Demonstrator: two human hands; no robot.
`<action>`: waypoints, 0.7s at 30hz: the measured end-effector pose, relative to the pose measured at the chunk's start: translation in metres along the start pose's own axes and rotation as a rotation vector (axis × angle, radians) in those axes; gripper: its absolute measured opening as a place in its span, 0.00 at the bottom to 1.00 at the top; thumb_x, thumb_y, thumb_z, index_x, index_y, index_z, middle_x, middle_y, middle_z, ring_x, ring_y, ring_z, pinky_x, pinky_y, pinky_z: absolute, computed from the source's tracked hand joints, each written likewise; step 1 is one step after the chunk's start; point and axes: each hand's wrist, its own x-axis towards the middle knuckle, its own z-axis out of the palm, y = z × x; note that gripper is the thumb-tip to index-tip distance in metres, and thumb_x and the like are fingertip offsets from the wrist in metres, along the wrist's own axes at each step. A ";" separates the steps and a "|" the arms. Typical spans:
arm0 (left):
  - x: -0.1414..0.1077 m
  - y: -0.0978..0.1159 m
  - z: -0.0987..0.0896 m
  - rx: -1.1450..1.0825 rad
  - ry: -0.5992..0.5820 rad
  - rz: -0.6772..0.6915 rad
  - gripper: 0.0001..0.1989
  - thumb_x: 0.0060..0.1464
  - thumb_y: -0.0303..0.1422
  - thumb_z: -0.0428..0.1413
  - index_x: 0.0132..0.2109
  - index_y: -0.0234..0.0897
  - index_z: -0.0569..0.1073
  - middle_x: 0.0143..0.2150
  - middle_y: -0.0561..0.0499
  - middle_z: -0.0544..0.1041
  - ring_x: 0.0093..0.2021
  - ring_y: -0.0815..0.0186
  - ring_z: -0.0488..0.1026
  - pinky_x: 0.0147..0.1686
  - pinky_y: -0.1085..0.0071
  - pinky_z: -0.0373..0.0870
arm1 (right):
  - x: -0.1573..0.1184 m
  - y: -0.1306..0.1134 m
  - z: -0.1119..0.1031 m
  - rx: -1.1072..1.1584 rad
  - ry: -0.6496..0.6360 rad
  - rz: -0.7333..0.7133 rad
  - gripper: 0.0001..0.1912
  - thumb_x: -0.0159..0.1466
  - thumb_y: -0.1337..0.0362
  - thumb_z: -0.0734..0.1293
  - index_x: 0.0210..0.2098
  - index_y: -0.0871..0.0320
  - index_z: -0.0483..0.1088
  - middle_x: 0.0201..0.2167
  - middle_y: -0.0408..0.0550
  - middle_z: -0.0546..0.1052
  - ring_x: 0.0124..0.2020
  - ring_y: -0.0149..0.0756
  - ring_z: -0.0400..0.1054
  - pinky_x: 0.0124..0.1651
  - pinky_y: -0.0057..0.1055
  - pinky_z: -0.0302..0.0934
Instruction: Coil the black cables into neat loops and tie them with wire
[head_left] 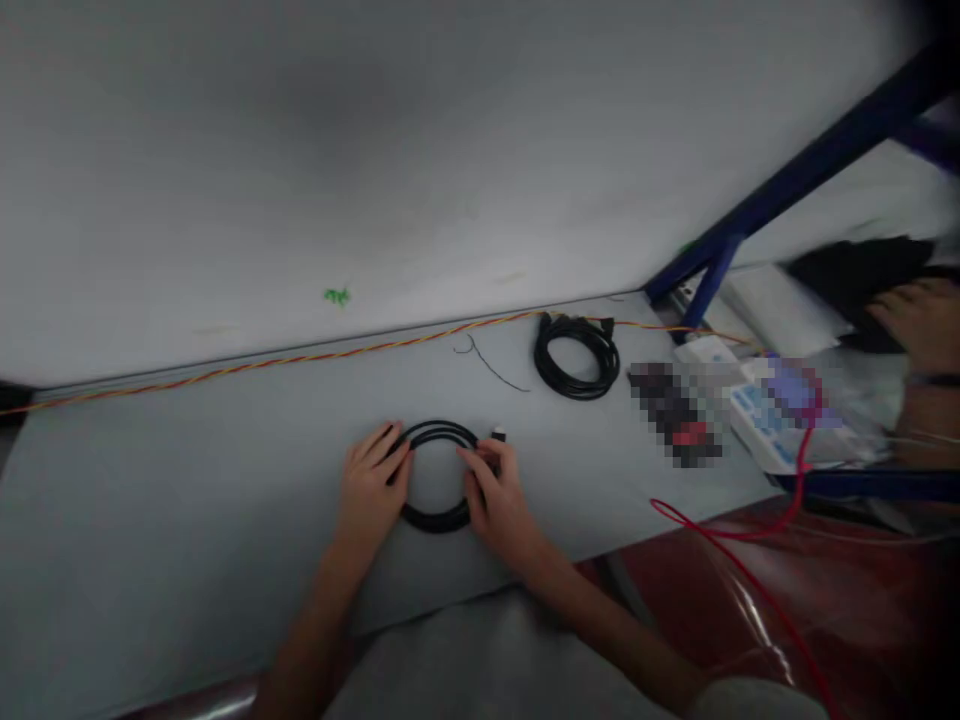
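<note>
A black cable [439, 521] is wound into a round coil on the grey tabletop, near its front edge. My left hand [375, 475] grips the coil's left side, fingers curled over the strands. On the opposite side my right hand [499, 500] holds the coil between thumb and fingers. A connector [499, 434] with a pale end pokes out beyond the right fingers. Farther back to the right lies a second coiled black cable [576, 386], touched by neither hand. A thin dark tie wire [499, 375] rests between the two coils.
A twisted red-yellow wire [330, 352] runs along the wall. Right of the table [187, 500] stand a blue metal frame [795, 185] and white boxes [757, 425]. A red cable [739, 535] hangs over the front edge. Another person's hand [919, 315] is at far right.
</note>
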 end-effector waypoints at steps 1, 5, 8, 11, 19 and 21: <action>0.000 -0.001 0.001 0.006 -0.004 0.007 0.10 0.67 0.30 0.58 0.50 0.42 0.82 0.55 0.45 0.83 0.58 0.52 0.77 0.54 0.48 0.74 | 0.004 -0.001 0.003 -0.010 0.044 0.042 0.22 0.74 0.69 0.59 0.66 0.57 0.66 0.60 0.64 0.65 0.59 0.48 0.67 0.62 0.50 0.70; 0.003 -0.002 0.000 0.073 0.018 0.012 0.09 0.65 0.31 0.60 0.49 0.45 0.83 0.50 0.48 0.85 0.49 0.53 0.77 0.51 0.49 0.73 | 0.020 -0.001 0.016 -0.067 0.117 0.101 0.23 0.76 0.66 0.57 0.68 0.58 0.64 0.58 0.65 0.69 0.58 0.53 0.65 0.61 0.61 0.66; 0.004 -0.002 -0.003 0.094 0.022 0.021 0.09 0.65 0.32 0.61 0.50 0.46 0.83 0.47 0.49 0.86 0.44 0.55 0.75 0.48 0.51 0.72 | 0.027 0.003 0.019 -0.091 0.106 0.086 0.22 0.75 0.68 0.55 0.65 0.59 0.68 0.52 0.64 0.72 0.51 0.52 0.67 0.57 0.59 0.68; 0.004 -0.004 -0.003 0.023 -0.011 -0.017 0.16 0.66 0.32 0.59 0.59 0.45 0.79 0.44 0.47 0.84 0.42 0.58 0.74 0.48 0.55 0.72 | 0.028 0.011 0.017 -0.089 0.095 0.050 0.19 0.75 0.69 0.57 0.60 0.59 0.72 0.46 0.60 0.72 0.47 0.49 0.68 0.54 0.52 0.70; 0.006 -0.007 -0.006 -0.134 -0.152 -0.047 0.14 0.66 0.36 0.61 0.57 0.42 0.80 0.40 0.47 0.77 0.45 0.59 0.72 0.48 0.57 0.75 | 0.030 0.020 -0.002 -0.053 -0.042 -0.028 0.20 0.75 0.67 0.60 0.64 0.58 0.69 0.44 0.57 0.71 0.46 0.47 0.67 0.53 0.47 0.70; 0.008 -0.007 -0.008 -0.172 -0.159 -0.050 0.13 0.66 0.36 0.61 0.56 0.42 0.80 0.41 0.48 0.77 0.44 0.60 0.72 0.48 0.58 0.76 | 0.033 0.019 -0.003 -0.044 -0.068 -0.048 0.20 0.75 0.66 0.61 0.65 0.56 0.69 0.43 0.55 0.70 0.44 0.45 0.67 0.50 0.45 0.71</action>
